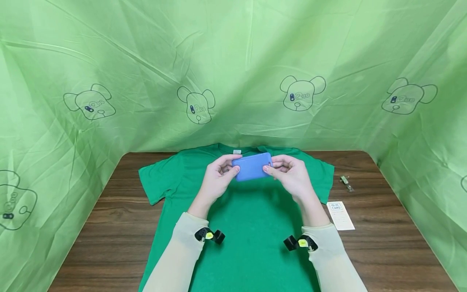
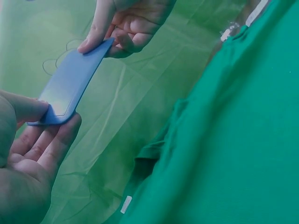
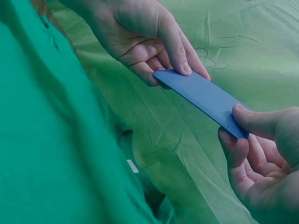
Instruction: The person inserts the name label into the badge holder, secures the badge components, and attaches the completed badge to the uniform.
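Between both hands a flat blue card holder (image 1: 251, 167) is held up above the green T-shirt (image 1: 251, 227), its long side running left to right. The left hand (image 1: 216, 178) pinches its left end, thumb on the near face and fingers behind. At the other end, beside a small slot, the right hand (image 1: 294, 177) pinches it the same way. In the left wrist view the holder (image 2: 74, 84) shows a thin rounded edge and a smooth face. The T-shirt lies spread out, collar at the far side with a white label (image 1: 237, 152).
A white paper card (image 1: 341, 215) printed "ID/IC CARD" lies right of the shirt on the brown wooden table (image 1: 394, 243). Beyond it sits a small clip with a clear strap (image 1: 345, 182). Green cloth (image 1: 240, 73) with bear outlines hangs around the table's back and sides.
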`<state>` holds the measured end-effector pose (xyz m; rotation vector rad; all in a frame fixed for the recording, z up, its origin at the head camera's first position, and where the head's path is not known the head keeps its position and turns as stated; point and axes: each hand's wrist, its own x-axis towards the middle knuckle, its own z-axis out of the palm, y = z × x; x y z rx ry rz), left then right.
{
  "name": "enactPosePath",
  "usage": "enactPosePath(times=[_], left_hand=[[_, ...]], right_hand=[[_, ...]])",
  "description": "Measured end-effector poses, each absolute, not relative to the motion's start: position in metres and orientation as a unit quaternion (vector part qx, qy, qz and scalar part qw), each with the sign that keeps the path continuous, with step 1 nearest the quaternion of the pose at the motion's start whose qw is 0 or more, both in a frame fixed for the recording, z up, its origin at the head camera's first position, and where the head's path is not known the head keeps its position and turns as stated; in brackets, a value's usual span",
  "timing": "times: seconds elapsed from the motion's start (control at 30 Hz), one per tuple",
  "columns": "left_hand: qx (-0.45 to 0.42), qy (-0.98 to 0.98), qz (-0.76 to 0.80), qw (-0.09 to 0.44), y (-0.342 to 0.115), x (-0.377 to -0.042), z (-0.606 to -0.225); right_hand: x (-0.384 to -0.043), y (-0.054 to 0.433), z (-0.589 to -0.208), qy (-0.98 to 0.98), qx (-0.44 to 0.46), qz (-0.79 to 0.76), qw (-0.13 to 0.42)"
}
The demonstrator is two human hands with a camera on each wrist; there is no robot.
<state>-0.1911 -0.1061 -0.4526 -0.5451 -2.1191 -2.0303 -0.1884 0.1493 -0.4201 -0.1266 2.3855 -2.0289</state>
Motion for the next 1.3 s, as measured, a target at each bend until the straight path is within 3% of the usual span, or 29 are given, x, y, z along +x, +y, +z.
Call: enactPosePath(times=[1.3], left_hand=[[-0.163, -0.668, -0.724, 0.055, -0.1028, -0.1896, -0.4508]], right_hand=[[-0.1866, 0.1533, -0.4149, 0.774, -0.090, -0.626, 0.026]])
